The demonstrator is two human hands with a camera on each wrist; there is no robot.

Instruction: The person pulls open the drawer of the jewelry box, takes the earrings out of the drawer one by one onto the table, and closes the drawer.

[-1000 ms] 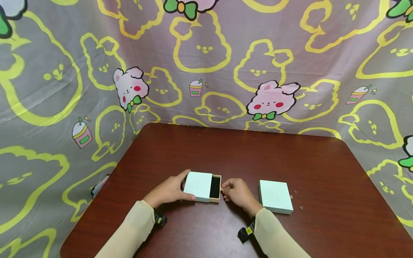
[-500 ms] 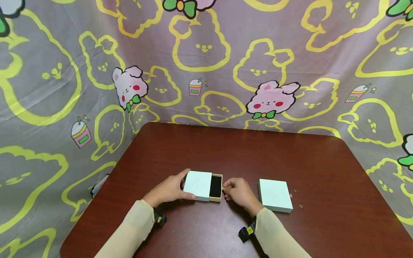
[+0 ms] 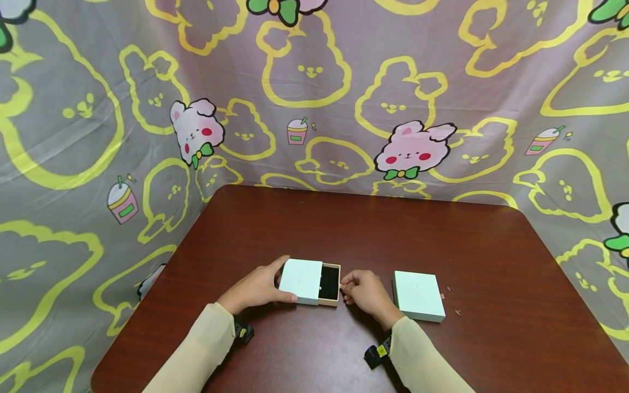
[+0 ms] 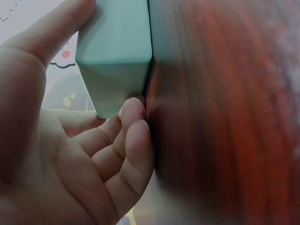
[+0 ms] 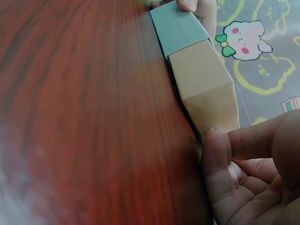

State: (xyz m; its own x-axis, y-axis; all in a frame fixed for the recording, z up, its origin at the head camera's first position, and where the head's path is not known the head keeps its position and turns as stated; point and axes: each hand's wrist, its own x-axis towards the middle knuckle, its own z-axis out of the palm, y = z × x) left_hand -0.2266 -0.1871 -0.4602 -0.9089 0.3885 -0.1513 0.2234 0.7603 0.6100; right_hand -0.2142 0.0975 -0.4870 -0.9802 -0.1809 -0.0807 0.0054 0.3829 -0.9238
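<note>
A mint-green sliding jewelry box (image 3: 301, 279) lies on the table, its tan drawer (image 3: 328, 302) partly out to the right. Black lining (image 3: 331, 281) shows inside the drawer, with small pale specks near the cover's edge. My left hand (image 3: 256, 288) grips the cover from the left, thumb on the near side and fingers at the far side and end. At the drawer's outer end, thumb and finger of my right hand (image 3: 366, 295) pinch a spot where a pull tab sits; the tab itself is mostly hidden. In the right wrist view the drawer's plain side wall (image 5: 201, 70) shows.
A second mint-green box (image 3: 419, 295) lies closed right of my right hand, a small pinkish tab (image 3: 442, 296) at its side. Two tiny pale pieces (image 3: 457, 312) lie beyond it on the brown table (image 3: 363, 229). A patterned cloth (image 3: 339, 109) hangs around the back and sides.
The drawer has slid slightly further out to the right with my right hand. More black lining and the pale specks now show. My left hand keeps its grip on the cover.
</note>
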